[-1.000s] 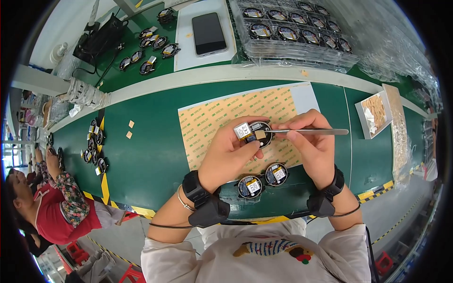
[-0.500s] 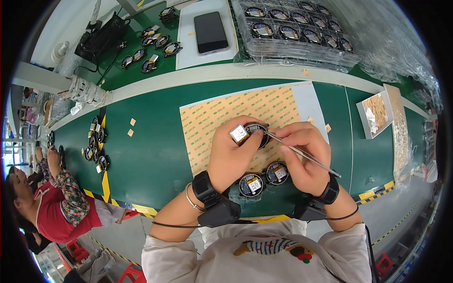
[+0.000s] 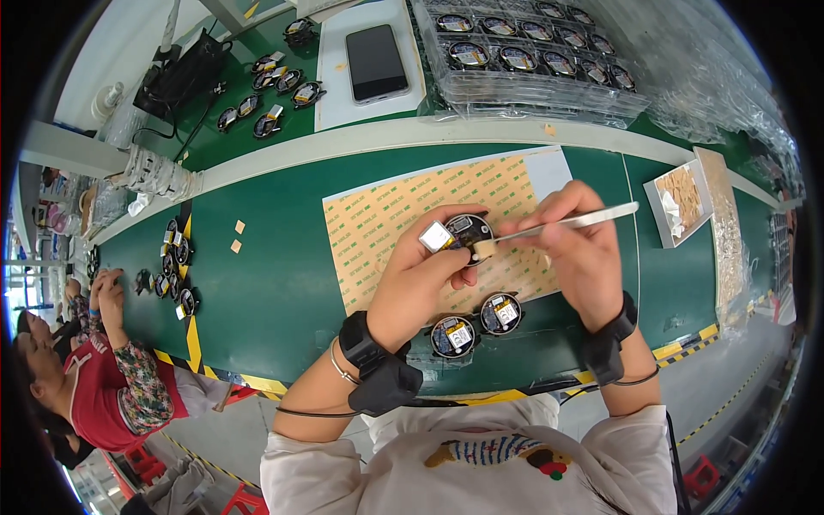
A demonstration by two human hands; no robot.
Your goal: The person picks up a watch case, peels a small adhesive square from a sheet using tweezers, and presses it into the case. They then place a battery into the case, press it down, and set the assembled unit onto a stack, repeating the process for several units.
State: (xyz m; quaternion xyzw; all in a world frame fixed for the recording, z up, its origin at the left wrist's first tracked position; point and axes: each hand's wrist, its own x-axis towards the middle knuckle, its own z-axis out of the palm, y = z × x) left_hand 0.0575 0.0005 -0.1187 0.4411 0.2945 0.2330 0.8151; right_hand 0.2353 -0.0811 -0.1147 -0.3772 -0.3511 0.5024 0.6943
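My left hand (image 3: 408, 279) pinches a round black electronic module (image 3: 469, 228) above the yellow adhesive sheet (image 3: 369, 245). A silver-white battery (image 3: 435, 237) is folded out at the module's left side. Metal tweezers (image 3: 592, 218) are gripped in my right hand (image 3: 590, 262), slanting up to the right. At their tips a small tan adhesive piece (image 3: 485, 249) lies against the module's lower right edge; whether it is stuck there I cannot tell. Two more round modules with batteries, one on the left (image 3: 452, 336) and one on the right (image 3: 500, 313), rest near the table's front edge.
Several modules lie in a cluster (image 3: 176, 266) at the left. Behind the rail (image 3: 343, 148) are loose modules, a phone (image 3: 376, 62) and a clear plastic tray (image 3: 532, 99) of modules. A white box (image 3: 678, 206) holds tan scraps. A co-worker (image 3: 120, 378) sits on the left.
The tan adhesive piece now shows at the tweezers' tips on the module. My right hand has turned, raising the tweezers' rear end. The module faces up more openly in my left hand.
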